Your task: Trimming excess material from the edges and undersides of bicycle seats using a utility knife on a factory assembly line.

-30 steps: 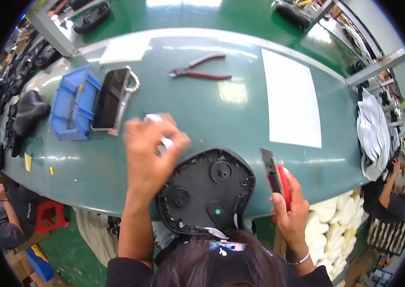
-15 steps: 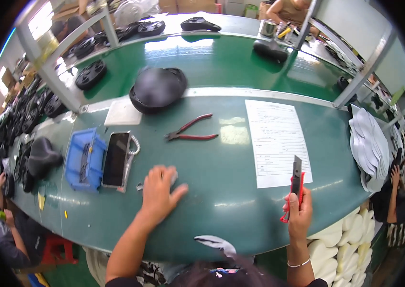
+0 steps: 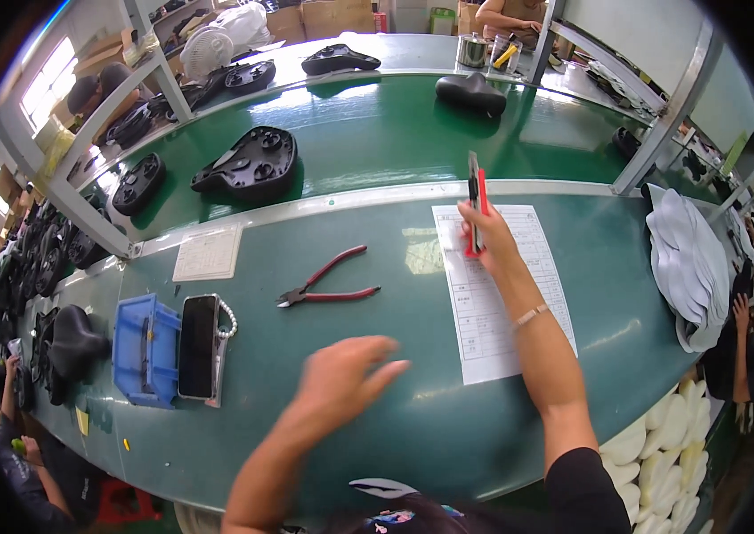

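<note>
My right hand is closed around a red and black box cutter, its blade pointing up and away. It hangs above the upper part of a printed paper sheet. My left hand, smeared by motion, is over the green worktop with thumb and fingers apart and nothing visible in it. Beyond it lie red-handled cutting pliers, jaws to the left. Past the worktop's metal edge, a black bicycle saddle rests underside up on the green belt.
At left stand a blue bin, a phone and a white card. Other saddles sit on the belt. Grey-white sheets are stacked at right, above cream pads. Metal posts flank the belt. Other people sit nearby.
My right hand has moved forward and left with the box cutter, over the sheet. My left hand has shifted right. The black saddle, blurred at the worktop's edge before, now shows farther left on the belt.
</note>
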`<state>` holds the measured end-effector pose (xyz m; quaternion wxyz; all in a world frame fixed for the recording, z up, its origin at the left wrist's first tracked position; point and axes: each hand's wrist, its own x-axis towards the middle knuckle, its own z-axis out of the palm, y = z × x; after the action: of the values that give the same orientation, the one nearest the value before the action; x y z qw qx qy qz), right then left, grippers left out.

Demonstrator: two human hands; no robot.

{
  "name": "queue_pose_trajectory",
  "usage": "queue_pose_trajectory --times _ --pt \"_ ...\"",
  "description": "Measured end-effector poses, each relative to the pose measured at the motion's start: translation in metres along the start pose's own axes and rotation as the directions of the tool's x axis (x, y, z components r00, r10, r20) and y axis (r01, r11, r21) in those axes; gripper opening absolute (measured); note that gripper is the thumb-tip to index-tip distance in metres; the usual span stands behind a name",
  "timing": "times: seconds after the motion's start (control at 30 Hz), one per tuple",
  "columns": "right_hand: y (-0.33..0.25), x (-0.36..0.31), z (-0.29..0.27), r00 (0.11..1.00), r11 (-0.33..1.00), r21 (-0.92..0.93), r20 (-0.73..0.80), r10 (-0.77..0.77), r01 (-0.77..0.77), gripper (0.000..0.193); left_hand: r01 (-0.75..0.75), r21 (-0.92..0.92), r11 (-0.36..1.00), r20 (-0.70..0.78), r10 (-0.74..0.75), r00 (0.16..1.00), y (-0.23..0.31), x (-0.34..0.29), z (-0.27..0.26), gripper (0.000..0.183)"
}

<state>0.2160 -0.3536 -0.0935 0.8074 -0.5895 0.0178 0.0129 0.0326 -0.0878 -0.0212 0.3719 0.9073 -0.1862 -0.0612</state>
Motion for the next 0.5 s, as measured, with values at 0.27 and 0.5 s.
queue_pose_trajectory --times 0.27,0.5 --pt "0.016 0.147 -0.005 0.929 0.956 0.121 -0.295 -0.223 0.268 0.025 -0.256 -0.239 0.937 -0.181 0.216 0.96 -0.029 0.039 0.072 0.012" --pt "0.021 0.258 -0.011 0.894 0.875 0.222 -0.243 -0.377 0.43 0.048 -0.145 -0.368 0.919 -0.103 0.115 0.988 -0.033 0.049 0.062 0.008"
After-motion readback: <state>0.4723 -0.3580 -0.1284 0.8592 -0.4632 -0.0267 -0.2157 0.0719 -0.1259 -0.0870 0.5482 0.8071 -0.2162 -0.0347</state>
